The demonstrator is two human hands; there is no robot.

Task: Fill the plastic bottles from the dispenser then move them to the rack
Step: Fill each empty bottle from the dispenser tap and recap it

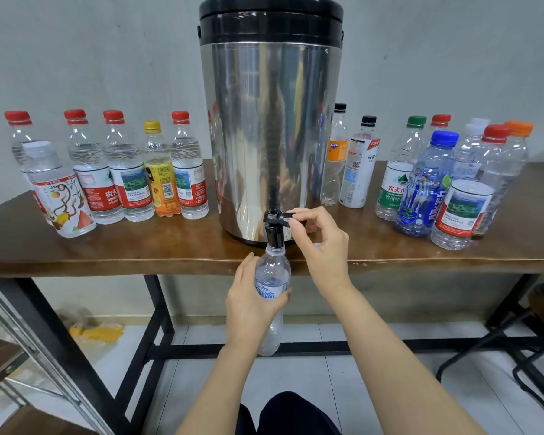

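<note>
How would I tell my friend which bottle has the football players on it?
Find the big silver dispenser in the middle of the wooden table, then look at the bottles to its right. The football bottle stands near the front, the only one with a blue cap and blue label.

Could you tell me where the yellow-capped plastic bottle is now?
In the head view, the yellow-capped plastic bottle stands on the brown wooden table, left of the steel dispenser, between two red-capped clear bottles.

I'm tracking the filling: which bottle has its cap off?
The bottle the left hand grips under the dispenser's tap; the bottles standing on the table are all capped.
</note>
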